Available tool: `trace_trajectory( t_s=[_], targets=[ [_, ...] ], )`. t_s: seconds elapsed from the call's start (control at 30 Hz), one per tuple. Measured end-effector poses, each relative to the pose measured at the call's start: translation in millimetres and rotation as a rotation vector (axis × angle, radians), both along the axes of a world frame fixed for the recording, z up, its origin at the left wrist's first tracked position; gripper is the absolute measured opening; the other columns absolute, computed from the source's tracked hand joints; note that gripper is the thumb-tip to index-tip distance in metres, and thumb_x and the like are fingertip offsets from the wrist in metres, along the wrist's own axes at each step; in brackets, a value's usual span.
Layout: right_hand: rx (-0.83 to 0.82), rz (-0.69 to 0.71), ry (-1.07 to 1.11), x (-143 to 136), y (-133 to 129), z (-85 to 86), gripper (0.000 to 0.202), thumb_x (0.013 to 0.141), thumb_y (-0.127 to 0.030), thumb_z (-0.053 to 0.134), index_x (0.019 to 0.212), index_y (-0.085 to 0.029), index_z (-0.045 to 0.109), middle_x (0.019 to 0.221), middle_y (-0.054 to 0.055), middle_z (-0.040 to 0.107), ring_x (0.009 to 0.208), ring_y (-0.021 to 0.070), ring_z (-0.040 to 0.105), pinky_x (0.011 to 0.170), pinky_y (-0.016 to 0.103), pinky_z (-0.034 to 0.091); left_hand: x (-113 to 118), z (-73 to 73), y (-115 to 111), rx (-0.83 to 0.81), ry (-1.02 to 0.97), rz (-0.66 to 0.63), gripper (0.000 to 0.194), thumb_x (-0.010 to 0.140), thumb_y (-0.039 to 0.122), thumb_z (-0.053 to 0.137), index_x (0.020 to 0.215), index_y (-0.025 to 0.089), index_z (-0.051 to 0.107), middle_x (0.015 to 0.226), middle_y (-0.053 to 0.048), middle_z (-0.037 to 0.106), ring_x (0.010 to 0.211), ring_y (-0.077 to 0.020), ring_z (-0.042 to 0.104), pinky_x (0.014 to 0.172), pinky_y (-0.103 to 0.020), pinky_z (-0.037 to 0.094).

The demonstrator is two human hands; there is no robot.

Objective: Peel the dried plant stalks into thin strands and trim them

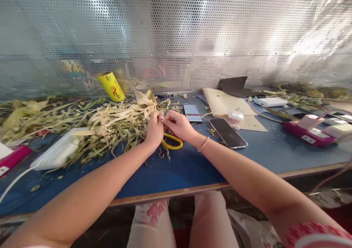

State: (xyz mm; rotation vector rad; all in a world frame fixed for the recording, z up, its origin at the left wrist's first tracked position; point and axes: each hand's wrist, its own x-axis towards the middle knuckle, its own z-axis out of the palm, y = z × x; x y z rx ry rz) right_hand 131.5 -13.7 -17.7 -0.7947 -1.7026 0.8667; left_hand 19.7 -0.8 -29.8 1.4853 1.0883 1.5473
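Dried leaves (115,119) are covering much of the worktop's (192,167) left half, reaching from its back edge to the middle, where the hands are meeting at the pile's right end. The left hand (155,129) is curling its fingers in, and the right hand (178,125) is pressing its thumb and fingertips together against it; I cannot tell what, if anything, they are pinching. A yellow scissors handle (173,148) is lying just below the hands. Right of them, a small flat panel (192,113) and a black phone (228,132) are lying face up, with cardboard (220,103) spreading behind the phone toward the back edge. A yellow tube (111,87) is leaning near the back edge, behind the leaves. Magenta power strips are lying toward the left (13,158) and right (308,134) ends.
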Motion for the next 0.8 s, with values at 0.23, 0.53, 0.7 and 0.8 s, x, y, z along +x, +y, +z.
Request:
trace_trajectory(
  t_s=[0.23, 0.53, 0.7, 0.8],
  targets=[
    [-0.105, 0.046, 0.182, 1.0, -2.2, 6.0, 0.026, 0.073, -0.039, 0.058, 0.064, -0.020, 0.042, 0.043, -0.009, 0.045, 0.036, 0.0046, 0.039, 0.039, 0.018, 0.030, -0.8, 8.4, -1.2, 0.086, 0.034, 0.031, 0.017, 0.079, 0.026, 0.052, 0.065, 0.020, 0.044, 0.055, 0.004, 0.042, 0.051, -0.0093, 0.041, 0.048, -0.021, 0.032],
    [-0.268, -0.013, 0.451, -4.8, 0.9, 2.9, 0.030, 0.069, -0.038, 0.062, 0.064, -0.021, 0.038, 0.037, -0.012, 0.039, 0.031, 0.0033, 0.030, 0.034, 0.018, 0.023, 0.7, 8.3, -3.7, 0.119, 0.040, 0.050, 0.023, 0.079, 0.035, 0.054, 0.066, 0.021, 0.042, 0.053, 0.005, 0.039, 0.049, -0.0098, 0.039, 0.049, -0.023, 0.031],
    [-0.221, 0.035, 0.452, -5.7, 1.5, 1.8, 0.028, 0.070, -0.036, 0.061, 0.065, -0.021, 0.038, 0.037, -0.012, 0.037, 0.031, 0.0034, 0.029, 0.035, 0.018, 0.021, 0.9, 4.3, 1.2, 0.069, -0.034, 0.046, 0.025, 0.079, 0.039, 0.053, 0.067, 0.021, 0.041, 0.052, 0.006, 0.035, 0.045, -0.0090, 0.037, 0.047, -0.022, 0.030],
    [-0.164, 0.065, 0.403, -5.3, 0.0, 3.8, 0.030, 0.069, -0.039, 0.062, 0.063, -0.021, 0.038, 0.037, -0.012, 0.038, 0.032, 0.0031, 0.029, 0.035, 0.018, 0.022, 0.9, 2.4, 4.0, 0.045, -0.095, 0.033, 0.026, 0.080, 0.041, 0.052, 0.068, 0.021, 0.039, 0.050, 0.007, 0.032, 0.041, -0.0072, 0.034, 0.043, -0.021, 0.027]
  ],
)
